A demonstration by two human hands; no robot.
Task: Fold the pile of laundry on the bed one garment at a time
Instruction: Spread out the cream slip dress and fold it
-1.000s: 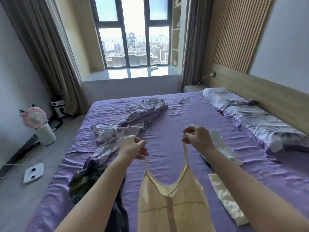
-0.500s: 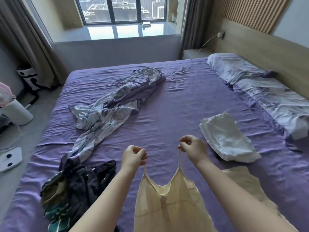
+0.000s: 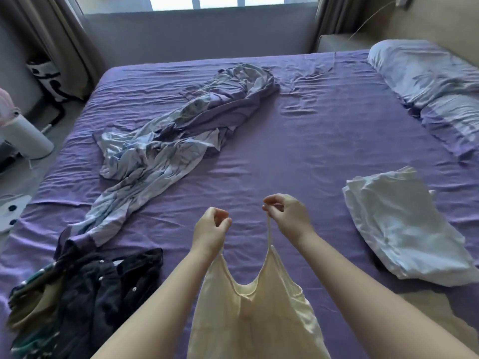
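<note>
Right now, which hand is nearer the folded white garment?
Right. The right hand is beside the folded white garment, on its left; the left hand is farther left. Both pinch the cream camisole straps.

The bed [image 3: 298,156] is covered with a wrinkled purple sheet. On it lie a long crumpled pale blue cloth [image 3: 166,149] toward the far left, a dark pile of clothes [image 3: 85,299] at the near left corner, a folded white garment [image 3: 404,229] on the right, and a pillow [image 3: 430,81] at the far right.
</note>
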